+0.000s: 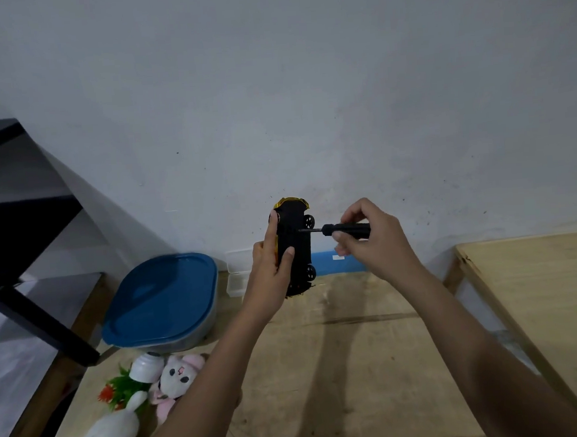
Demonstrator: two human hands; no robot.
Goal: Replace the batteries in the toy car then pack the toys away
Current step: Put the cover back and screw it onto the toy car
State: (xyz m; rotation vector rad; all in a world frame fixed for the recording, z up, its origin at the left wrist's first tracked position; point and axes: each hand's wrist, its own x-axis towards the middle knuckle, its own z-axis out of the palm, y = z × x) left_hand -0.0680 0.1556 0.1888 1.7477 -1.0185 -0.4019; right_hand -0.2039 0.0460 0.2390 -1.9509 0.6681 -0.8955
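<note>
Toy car [296,248] held upright above table [325,369], black underside facing cam, screwdriver [342,230] on it.
L hand [270,267] grips car's left edge, thumb across underside. R hand [374,239], right of car, pinches screwdriver handle w/ tip touching underside. Below-left of car: blue-lidded tub [163,298]; farther below-left, plush toys [178,376] lying on table.

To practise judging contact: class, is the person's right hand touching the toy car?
Apart. The head view shows bare wall between the right hand and the toy car; only the screwdriver it grips spans that gap.
</note>
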